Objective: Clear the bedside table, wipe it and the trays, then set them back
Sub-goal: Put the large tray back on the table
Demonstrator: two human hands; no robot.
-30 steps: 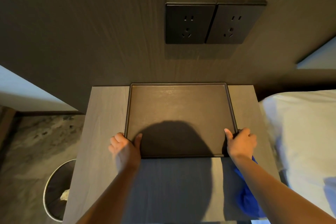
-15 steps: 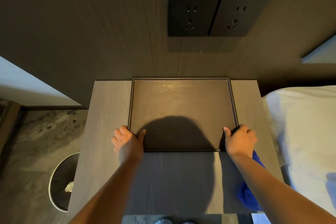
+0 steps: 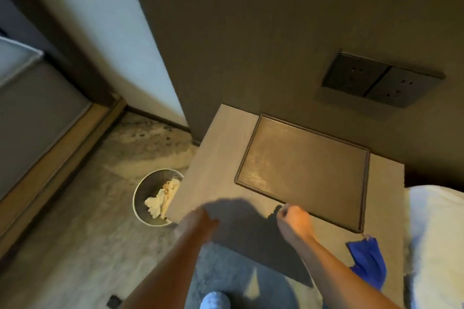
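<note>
A dark rectangular tray (image 3: 303, 170) lies flat on the grey bedside table (image 3: 216, 168), pushed back against the wall panel. Nothing is on the tray. My left hand (image 3: 195, 221) hovers over the table's front left edge, blurred, holding nothing. My right hand (image 3: 292, 218) is just off the tray's front left corner with its fingers loosely curled and nothing in them. A blue cloth (image 3: 367, 261) lies on the table's front right corner, hanging over the edge.
A round metal bin (image 3: 140, 198) with crumpled paper stands on the floor left of the table. A white bed (image 3: 437, 241) borders the table on the right. Two dark sockets (image 3: 381, 80) sit in the wall above. My shoe (image 3: 214, 300) shows below.
Both hands have let go of the tray and pulled back toward the table's front. My view has swung left, showing the floor and the bin.
</note>
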